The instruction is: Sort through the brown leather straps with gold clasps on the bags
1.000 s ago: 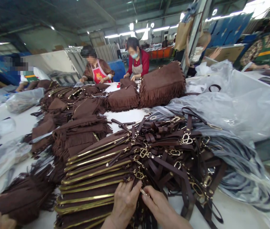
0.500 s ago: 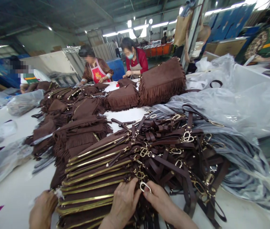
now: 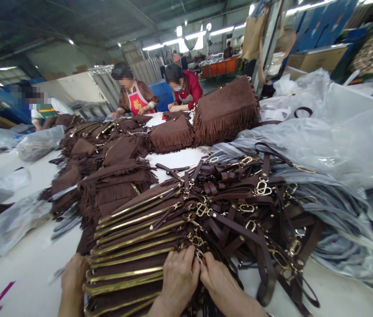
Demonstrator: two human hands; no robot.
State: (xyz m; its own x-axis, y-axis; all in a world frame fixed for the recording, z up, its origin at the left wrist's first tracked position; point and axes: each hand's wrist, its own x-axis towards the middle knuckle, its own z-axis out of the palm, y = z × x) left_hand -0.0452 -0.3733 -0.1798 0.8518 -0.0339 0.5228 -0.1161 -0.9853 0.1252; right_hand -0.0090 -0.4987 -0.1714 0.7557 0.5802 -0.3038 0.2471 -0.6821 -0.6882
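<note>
My left hand (image 3: 180,273) is closed at the right end of a row of brown zipped bags (image 3: 130,253), its fingertips pinching the end of one bag. Close against it, my right hand (image 3: 219,277) pinches a metal snap hook (image 3: 200,255), which shows between the two hands. Dark brown leather straps (image 3: 235,229) with gold-coloured hooks and buckles lie piled to the right, several attached at the bag ends. What lies under my fingertips is partly hidden. Another hand (image 3: 74,279), apparently a co-worker's, rests at the left end of the row.
Fringed brown bags (image 3: 115,187) lie beyond the row, with a larger fringed bag (image 3: 228,112) behind. Clear plastic sheeting (image 3: 348,132) and grey wrapped strips (image 3: 341,229) fill the right. Plastic bags (image 3: 18,226) lie left on the white table (image 3: 38,268). Several co-workers stand across it.
My two hands have drawn closer together, and the snap hook is now more covered by my fingers. The view has shifted slightly. A co-worker in red has leaned lower.
</note>
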